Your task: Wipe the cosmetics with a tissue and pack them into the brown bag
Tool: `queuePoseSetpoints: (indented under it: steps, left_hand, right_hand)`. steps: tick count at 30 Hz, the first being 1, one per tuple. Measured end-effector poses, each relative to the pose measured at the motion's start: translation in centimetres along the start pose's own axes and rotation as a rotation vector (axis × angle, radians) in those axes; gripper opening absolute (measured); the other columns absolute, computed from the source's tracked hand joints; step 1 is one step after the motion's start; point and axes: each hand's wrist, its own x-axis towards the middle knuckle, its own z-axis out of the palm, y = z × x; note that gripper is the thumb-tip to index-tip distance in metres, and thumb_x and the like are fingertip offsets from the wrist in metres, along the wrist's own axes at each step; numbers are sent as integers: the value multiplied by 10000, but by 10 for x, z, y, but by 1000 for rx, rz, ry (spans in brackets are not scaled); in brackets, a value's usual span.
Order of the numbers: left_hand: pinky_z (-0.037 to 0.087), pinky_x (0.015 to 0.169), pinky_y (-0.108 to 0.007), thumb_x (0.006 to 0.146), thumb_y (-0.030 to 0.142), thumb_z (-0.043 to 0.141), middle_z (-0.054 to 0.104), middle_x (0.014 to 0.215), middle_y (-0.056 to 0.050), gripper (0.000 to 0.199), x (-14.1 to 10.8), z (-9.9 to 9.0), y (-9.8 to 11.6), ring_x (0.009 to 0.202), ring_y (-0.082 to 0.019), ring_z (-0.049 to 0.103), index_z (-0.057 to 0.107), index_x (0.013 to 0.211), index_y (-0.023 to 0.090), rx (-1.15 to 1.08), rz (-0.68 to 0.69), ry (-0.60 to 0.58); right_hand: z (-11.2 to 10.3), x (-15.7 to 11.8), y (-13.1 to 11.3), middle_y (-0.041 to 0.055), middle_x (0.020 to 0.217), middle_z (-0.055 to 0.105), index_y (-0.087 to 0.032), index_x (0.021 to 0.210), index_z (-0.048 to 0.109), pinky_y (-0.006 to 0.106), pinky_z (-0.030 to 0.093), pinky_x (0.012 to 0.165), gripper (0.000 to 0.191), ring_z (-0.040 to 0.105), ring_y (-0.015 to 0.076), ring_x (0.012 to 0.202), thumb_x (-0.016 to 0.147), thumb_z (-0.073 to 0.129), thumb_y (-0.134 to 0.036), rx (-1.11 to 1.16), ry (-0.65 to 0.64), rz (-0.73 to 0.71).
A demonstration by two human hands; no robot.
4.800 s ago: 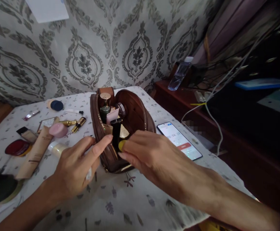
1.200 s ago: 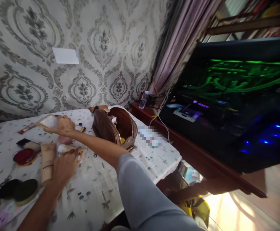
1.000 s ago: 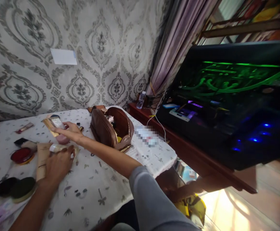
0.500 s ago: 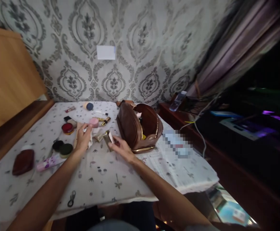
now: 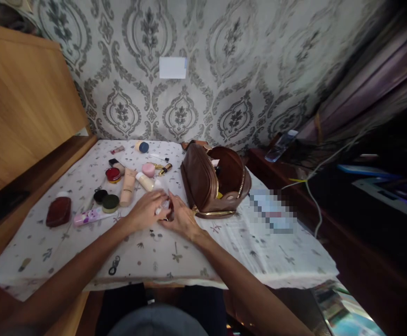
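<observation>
My left hand [image 5: 146,210] has its fingers closed on a crumpled white tissue [image 5: 162,206] above the middle of the cloth. Close against it, my right hand [image 5: 182,219] grips a small dark item [image 5: 170,215], mostly hidden by the fingers; the tissue meets it. Just behind the hands lies a cream-coloured tube with a white cap [image 5: 145,181]. To their left is a beige tube [image 5: 127,187]. An unzipped brown leather bag [image 5: 198,179] stands right beside my right hand.
Left on the patterned cloth [image 5: 175,261] are a red tin [image 5: 113,175], a dark green round jar [image 5: 110,203], a purple-and-white tube [image 5: 93,216] and a dark red case [image 5: 58,211]. Behind lie a pink round pot [image 5: 148,169] and a lipstick [image 5: 165,169]. A clear bottle [image 5: 280,146] stands right.
My left hand has moved right with the tissue and come together with my right hand at the small item. The beige and cream tubes now show uncovered. The camera view has shifted.
</observation>
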Motion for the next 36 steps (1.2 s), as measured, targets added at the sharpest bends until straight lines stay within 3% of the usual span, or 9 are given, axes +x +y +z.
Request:
queuePoseSetpoints:
  steps: [5, 10, 13, 16, 20, 25, 29, 36]
  left_hand:
    - [455, 1090, -492, 914, 437, 603, 624, 1295, -164, 483, -9, 10, 2, 1247, -307, 561, 561, 1310, 162, 174, 93, -48]
    - [487, 1069, -477, 945, 423, 570, 640, 1274, -163, 424, -10, 16, 1, 1225, -303, 583, 587, 1273, 154, 215, 108, 21]
    - [508, 1056, -424, 1007, 319, 468, 671, 1219, -142, 289, -13, 20, 7, 1200, -252, 609, 630, 1179, 153, 161, 214, 55]
    - [529, 1027, -374, 1036, 244, 382, 707, 1098, -105, 291, -14, 17, 17, 1122, -201, 643, 659, 1084, 166, 63, 327, 6]
    - [525, 1021, -385, 1027, 291, 428, 703, 1103, -109, 269, -12, 7, 24, 1121, -214, 638, 639, 1131, 160, 75, 344, -65]
    - [446, 1102, -462, 984, 391, 516, 619, 1312, -173, 400, -11, 1, 9, 1256, -284, 558, 559, 1282, 127, 164, 184, -62]
    - [472, 1063, -458, 993, 398, 468, 626, 1288, -155, 411, -15, 4, -2, 1233, -282, 565, 538, 1313, 150, 119, 12, -5]
    - [487, 1028, -427, 994, 414, 416, 665, 1234, -144, 387, -11, 14, -1, 1166, -259, 622, 576, 1240, 162, -96, -272, 263]
  right_hand:
    - [3, -2, 4, 202, 1293, 581, -117, 1550, 211, 439, 510, 970, 1016, 571, 312, 1205, 689, 727, -275, 50, 53, -45]
    - [2, -3, 1, 184, 1224, 630, -125, 1563, 169, 425, 535, 905, 1027, 626, 307, 1102, 697, 704, -263, 91, 68, -26]
    - [3, -4, 1, 195, 1244, 622, -116, 1571, 126, 433, 525, 923, 1046, 628, 312, 1111, 699, 686, -262, 95, 78, -16]
    - [4, -4, 4, 215, 1282, 599, -100, 1575, 62, 441, 516, 935, 1112, 611, 320, 1147, 680, 702, -267, 100, 55, -30]
    - [4, -5, 6, 211, 1256, 612, -89, 1573, 13, 434, 518, 910, 1141, 611, 317, 1132, 673, 696, -250, 119, 54, -49]
    - [5, -5, 1, 114, 1066, 683, -123, 1572, 71, 403, 533, 863, 1078, 667, 275, 958, 707, 691, -293, 155, 118, -21]
    - [4, -5, -2, 78, 1005, 686, -128, 1569, 118, 386, 550, 823, 1068, 673, 241, 840, 723, 722, -374, 196, 109, -7]
    - [5, -8, 3, 150, 1313, 595, -198, 1565, 204, 431, 536, 947, 1063, 645, 295, 1109, 688, 791, -325, 230, 198, -81]
